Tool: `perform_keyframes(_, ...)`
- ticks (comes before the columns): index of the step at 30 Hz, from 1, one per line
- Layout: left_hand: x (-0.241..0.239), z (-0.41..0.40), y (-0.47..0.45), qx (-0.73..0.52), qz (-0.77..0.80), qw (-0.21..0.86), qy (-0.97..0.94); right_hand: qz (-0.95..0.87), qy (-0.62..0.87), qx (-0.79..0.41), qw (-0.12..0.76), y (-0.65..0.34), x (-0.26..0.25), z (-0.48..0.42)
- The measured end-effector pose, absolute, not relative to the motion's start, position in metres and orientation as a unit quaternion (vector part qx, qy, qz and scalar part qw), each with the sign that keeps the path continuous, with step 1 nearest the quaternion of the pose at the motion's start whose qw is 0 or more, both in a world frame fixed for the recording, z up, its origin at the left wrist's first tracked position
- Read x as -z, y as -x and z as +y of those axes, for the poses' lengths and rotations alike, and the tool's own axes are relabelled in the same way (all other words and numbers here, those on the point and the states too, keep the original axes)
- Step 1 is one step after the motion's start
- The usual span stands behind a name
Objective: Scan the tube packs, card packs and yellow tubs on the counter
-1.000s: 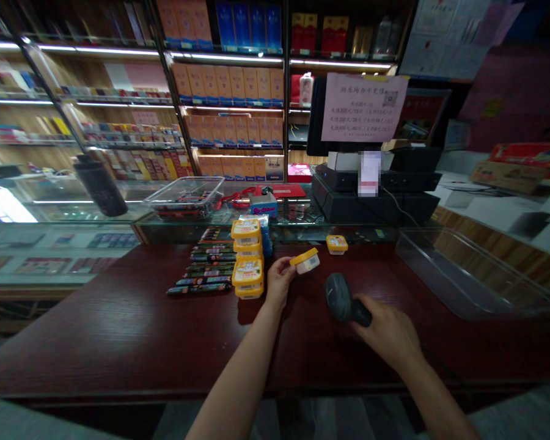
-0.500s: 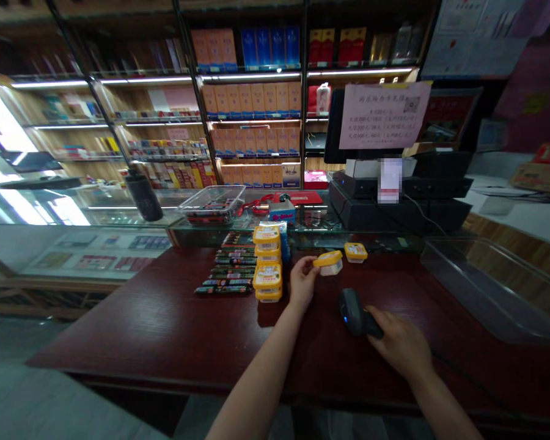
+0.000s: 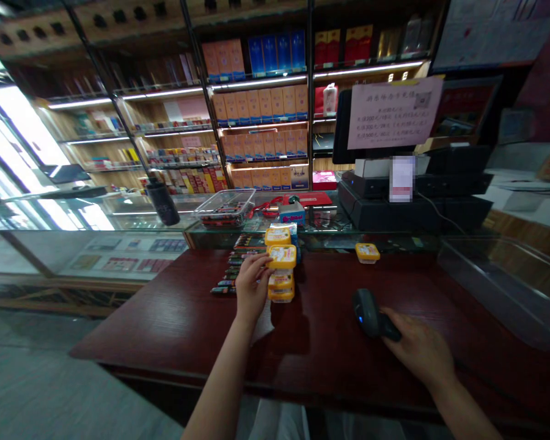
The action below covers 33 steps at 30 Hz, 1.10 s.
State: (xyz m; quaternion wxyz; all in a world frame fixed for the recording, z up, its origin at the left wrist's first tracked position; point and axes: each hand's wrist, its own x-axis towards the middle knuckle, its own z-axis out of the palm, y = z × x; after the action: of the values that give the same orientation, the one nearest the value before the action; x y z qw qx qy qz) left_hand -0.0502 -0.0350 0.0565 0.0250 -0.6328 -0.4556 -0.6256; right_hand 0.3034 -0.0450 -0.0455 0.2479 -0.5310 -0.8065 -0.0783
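My left hand pinches a small yellow-lidded tub and holds it on top of the near stack of yellow tubs. A second stack of the same tubs stands just behind. My right hand grips a black barcode scanner low over the dark red counter, to the right of the stacks. A single yellow tub sits alone further back on the counter.
Several dark candy bars lie in a row left of the stacks. A clear tray and a black cup stand on the glass case. A till with a monitor is at the back right, a clear bin at the right.
My left hand has carried the yellow tub from in front of the scanner leftwards onto the near stack. The scanner hand stays low on the counter. My view has swung left.
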Motion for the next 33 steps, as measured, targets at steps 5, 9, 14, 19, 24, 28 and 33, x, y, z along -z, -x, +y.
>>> perform_keyframes(5, -0.04, -0.041, 0.064, 0.587, -0.471, 0.056, 0.656, -0.795, 0.545, 0.088, 0.254, -0.304, 0.049, -0.044)
perform_keyframes(9, -0.03, -0.041, 0.063, 0.586, -0.471, 0.059, 0.657, -0.8, 0.534, 0.111, 0.252, -0.305, 0.049, -0.045)
perform_keyframes(14, -0.023, -0.045, 0.063, 0.586, -0.483, 0.079, 0.646, -0.798, 0.536, 0.13, 0.244, -0.306, 0.049, -0.046)
perform_keyframes(19, -0.024, -0.046, 0.067, 0.574, -0.504, 0.084, 0.64, -0.802, 0.53, 0.136, 0.24, -0.308, 0.051, -0.044)
perform_keyframes(24, -0.029, -0.053, 0.06, 0.553, -0.515, 0.149, 0.637, -0.796, 0.543, 0.134, 0.232, -0.306, 0.051, -0.044)
perform_keyframes(28, -0.04, -0.062, 0.033, 0.538, -0.504, 0.259, 0.624, -0.791, 0.554, 0.122, 0.229, -0.301, 0.046, -0.047)
perform_keyframes(33, -0.044, -0.051, -0.017, 0.487, -0.443, 0.217, 0.721, -0.78, 0.572, 0.108, 0.229, -0.298, 0.041, -0.048)
